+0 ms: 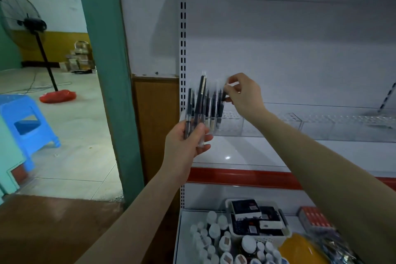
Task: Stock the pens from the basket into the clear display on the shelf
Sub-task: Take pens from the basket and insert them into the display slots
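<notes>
Your left hand [188,143] grips a fanned bunch of pens [198,109], fingers curled round their lower ends. Your right hand [244,94] pinches one pen's top at the clear display [231,123] on the shelf [235,152].

Both bare forearms reach forward and upward from the near edge of the scene. The left hand [188,141] is raised at mid height, left of centre, palm turned toward the right, its fingers and thumb curled around the lower ends of a bunch of pens [198,107] held upright. The right arm stretches diagonally from the near right corner, further away and higher than the left. The right hand [244,94] bends at the wrist, thumb and fingertips pinching the top of one pen [220,109], knuckles up.
</notes>
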The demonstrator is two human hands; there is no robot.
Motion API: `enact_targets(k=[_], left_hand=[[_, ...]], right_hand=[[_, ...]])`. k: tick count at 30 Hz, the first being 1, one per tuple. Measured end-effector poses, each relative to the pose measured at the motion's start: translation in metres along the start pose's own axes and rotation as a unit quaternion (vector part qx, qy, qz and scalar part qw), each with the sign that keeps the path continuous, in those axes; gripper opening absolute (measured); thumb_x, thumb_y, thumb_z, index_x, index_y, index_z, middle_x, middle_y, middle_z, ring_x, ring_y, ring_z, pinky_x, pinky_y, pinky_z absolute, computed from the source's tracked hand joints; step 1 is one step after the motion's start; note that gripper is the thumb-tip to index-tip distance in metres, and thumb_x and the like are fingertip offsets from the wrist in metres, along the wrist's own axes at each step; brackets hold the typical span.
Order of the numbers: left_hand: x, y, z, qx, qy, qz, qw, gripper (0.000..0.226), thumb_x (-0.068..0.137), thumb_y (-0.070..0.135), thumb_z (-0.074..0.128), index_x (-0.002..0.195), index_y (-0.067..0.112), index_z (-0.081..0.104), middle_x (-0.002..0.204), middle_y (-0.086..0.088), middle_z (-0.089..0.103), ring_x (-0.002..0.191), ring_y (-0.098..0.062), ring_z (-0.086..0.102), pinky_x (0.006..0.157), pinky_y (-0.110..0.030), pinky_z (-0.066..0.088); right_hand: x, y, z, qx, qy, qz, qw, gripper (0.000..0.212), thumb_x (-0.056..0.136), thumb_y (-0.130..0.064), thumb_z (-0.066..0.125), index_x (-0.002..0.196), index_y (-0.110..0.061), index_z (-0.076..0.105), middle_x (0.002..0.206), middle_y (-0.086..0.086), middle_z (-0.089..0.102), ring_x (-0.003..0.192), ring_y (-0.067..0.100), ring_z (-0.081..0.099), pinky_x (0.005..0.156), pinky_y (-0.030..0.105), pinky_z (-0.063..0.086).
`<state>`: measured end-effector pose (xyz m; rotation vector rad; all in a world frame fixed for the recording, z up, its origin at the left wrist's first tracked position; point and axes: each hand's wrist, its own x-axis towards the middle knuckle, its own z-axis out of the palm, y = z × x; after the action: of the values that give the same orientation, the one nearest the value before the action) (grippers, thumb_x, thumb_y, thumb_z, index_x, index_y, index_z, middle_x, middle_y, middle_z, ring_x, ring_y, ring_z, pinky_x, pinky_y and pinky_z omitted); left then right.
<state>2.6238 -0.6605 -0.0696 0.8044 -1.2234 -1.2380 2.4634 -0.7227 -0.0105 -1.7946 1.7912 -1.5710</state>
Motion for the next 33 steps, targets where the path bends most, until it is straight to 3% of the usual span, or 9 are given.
enact_targets(k=[7,10,14,18,20,23,26,29,33], left_hand=[[0.008,-0.001,0.006,0.012,-0.004,-0.006,1.0,0.006,0.092,0.018,0.056,0.093,0.022,0.059,0.089,0.004,0.068,0.077,-0.009,0.069,0.059,-0.019,0.054],[0.009,0.003,0.006,0.016,-0.003,-0.007,1.0,0.004,0.09,0.018,0.058,0.092,0.021,0.059,0.087,0.004,0.068,0.073,-0.007,0.069,0.057,-0.019,0.053],[0.015,0.01,0.006,0.017,-0.004,-0.01,1.0,0.004,0.088,0.017,0.06,0.091,0.019,0.058,0.089,-0.001,0.068,0.071,-0.01,0.068,0.054,-0.019,0.052],[0.018,0.012,0.013,0.022,-0.023,-0.011,0.999,0.008,0.088,0.018,0.06,0.096,0.016,0.058,0.09,-0.004,0.068,0.067,-0.008,0.068,0.052,-0.018,0.051],[0.017,0.013,0.017,0.013,-0.033,-0.012,0.999,0.009,0.088,0.018,0.06,0.096,0.015,0.058,0.084,-0.002,0.068,0.065,-0.008,0.068,0.051,-0.019,0.052],[0.015,0.016,0.022,-0.005,-0.039,-0.016,0.999,0.007,0.088,0.019,0.061,0.094,0.017,0.059,0.077,0.0,0.069,0.063,-0.008,0.067,0.051,-0.018,0.052],[0.012,0.02,0.025,-0.019,-0.044,-0.016,0.999,0.008,0.088,0.02,0.059,0.095,0.017,0.059,0.077,-0.001,0.069,0.06,-0.007,0.066,0.05,-0.017,0.052],[0.011,0.023,0.025,-0.015,-0.043,-0.006,0.999,0.01,0.089,0.025,0.057,0.095,0.018,0.059,0.079,-0.004,0.069,0.056,-0.008,0.064,0.049,-0.017,0.05],[0.016,0.025,0.018,-0.021,0.007,-0.038,0.999,0.022,0.094,0.036,0.047,0.094,0.016,0.057,0.08,-0.006,0.066,0.052,-0.01,0.055,0.046,-0.019,0.047]], right_hand=[[0.0,0.005,0.008,-0.05,-0.064,0.038,0.996,0.018,0.095,-0.019,0.053,0.109,-0.01,0.054,0.096,0.014,0.067,0.078,0.025,0.067,0.059,0.028,0.049],[0.0,0.001,0.0,-0.067,-0.059,0.051,0.995,0.031,0.093,-0.024,0.055,0.119,-0.008,0.05,0.098,0.011,0.065,0.083,0.023,0.065,0.06,0.026,0.047],[-0.013,-0.014,-0.017,0.052,0.004,0.038,0.998,0.01,0.093,-0.017,0.052,0.097,-0.01,0.058,0.09,0.01,0.068,0.071,0.014,0.065,0.068,0.03,0.053],[-0.033,-0.023,-0.021,0.135,-0.063,0.049,0.988,0.005,0.092,-0.018,0.056,0.091,-0.014,0.058,0.081,0.003,0.067,0.07,0.012,0.066,0.066,0.023,0.056],[-0.038,-0.017,-0.018,0.102,-0.047,0.011,0.994,0.006,0.092,-0.013,0.056,0.097,-0.014,0.059,0.084,-0.001,0.066,0.072,0.006,0.064,0.068,0.017,0.055],[-0.044,-0.001,-0.015,-0.052,0.019,-0.155,0.986,0.021,0.088,-0.003,0.058,0.107,-0.01,0.066,0.102,0.0,0.054,0.08,0.0,0.054,0.072,0.001,0.044],[-0.047,0.012,-0.016,-0.138,0.033,-0.286,0.948,0.021,0.081,-0.006,0.063,0.101,-0.006,0.07,0.108,0.016,0.055,0.089,0.007,0.05,0.077,0.011,0.042],[-0.045,0.014,-0.02,-0.179,0.042,-0.33,0.926,0.022,0.083,-0.019,0.058,0.093,-0.005,0.072,0.102,0.02,0.06,0.089,0.012,0.05,0.072,0.024,0.047],[-0.037,0.014,-0.03,-0.143,0.047,-0.291,0.945,0.023,0.086,-0.019,0.059,0.095,-0.002,0.071,0.091,0.012,0.064,0.08,0.019,0.06,0.071,0.019,0.049]])
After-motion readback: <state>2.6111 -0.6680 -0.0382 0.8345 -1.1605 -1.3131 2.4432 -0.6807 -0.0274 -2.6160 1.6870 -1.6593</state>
